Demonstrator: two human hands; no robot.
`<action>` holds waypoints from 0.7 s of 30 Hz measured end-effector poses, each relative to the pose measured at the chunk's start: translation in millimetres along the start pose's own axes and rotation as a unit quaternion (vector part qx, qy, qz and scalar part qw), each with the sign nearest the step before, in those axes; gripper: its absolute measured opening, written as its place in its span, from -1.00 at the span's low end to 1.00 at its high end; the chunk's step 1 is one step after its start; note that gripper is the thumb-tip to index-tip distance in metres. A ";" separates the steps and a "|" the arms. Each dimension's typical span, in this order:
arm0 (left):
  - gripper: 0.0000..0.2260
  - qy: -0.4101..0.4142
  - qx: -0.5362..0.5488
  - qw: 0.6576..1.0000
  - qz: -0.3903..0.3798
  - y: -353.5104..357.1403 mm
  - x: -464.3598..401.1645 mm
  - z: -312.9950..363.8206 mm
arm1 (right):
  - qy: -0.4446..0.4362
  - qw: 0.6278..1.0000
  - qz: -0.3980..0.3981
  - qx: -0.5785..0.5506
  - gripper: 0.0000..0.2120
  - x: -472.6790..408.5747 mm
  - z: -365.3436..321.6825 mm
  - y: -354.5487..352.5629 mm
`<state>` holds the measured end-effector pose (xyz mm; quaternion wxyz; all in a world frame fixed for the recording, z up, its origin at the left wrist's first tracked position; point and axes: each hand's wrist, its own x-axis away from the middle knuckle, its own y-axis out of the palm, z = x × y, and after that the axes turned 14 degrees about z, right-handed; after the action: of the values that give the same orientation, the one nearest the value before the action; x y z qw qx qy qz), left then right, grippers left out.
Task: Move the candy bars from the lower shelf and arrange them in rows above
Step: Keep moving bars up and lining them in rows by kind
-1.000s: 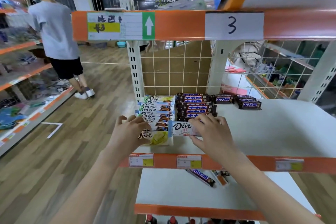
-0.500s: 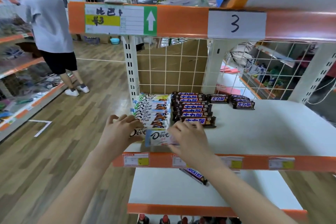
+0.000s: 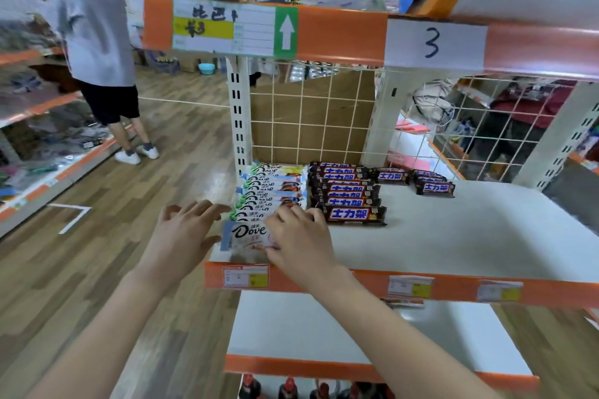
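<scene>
- While both hands work at the front left corner of the upper shelf (image 3: 453, 236), the right hand (image 3: 299, 244) rests on a white Dove bar (image 3: 246, 236), fingers curled over its right end and thumb at its near edge.
- Left hand (image 3: 183, 236): fingers spread and relaxed, just beside the left end of that bar; it grips nothing. Contact with the wrapper cannot be told.
- Dove bar lies flat, lengthwise left to right, at the shelf's front edge.
- Behind it: Dove row (image 3: 274, 191), overlapping bars running back toward the wire grid (image 3: 311, 113).
- Just right of that row: dark Snickers row (image 3: 346, 194), stacked the same way; nearest bar sits beside the right hand's fingertips.
- Further right, apart: one single dark bar (image 3: 390, 175) and a small pile (image 3: 432, 185).
- Lower shelf (image 3: 324, 327): white board; one wrapper's edge (image 3: 402, 301) peeks under the orange lip.
- Background left: a person in a grey shirt (image 3: 94, 29) facing other shelving.
</scene>
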<state>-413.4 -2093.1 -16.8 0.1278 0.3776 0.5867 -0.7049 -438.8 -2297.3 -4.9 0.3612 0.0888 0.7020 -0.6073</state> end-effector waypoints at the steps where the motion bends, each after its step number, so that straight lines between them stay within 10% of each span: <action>1: -0.53 -0.002 0.001 1.000 0.001 -1.4 1.5 -1.5 | -0.003 1.000 -0.008 -0.002 -0.72 -1.7 -2.5 -0.5; 21: -0.70 0.004 0.005 1.000 0.002 -0.9 -0.7 4.3 | 0.030 0.996 -0.078 -0.003 -0.71 -3.2 -0.4 1.9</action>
<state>-415.2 -2096.9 -15.6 0.1246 0.3821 0.5830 -0.7061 -435.5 -2295.5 -4.4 0.2916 0.0504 0.7194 -0.6284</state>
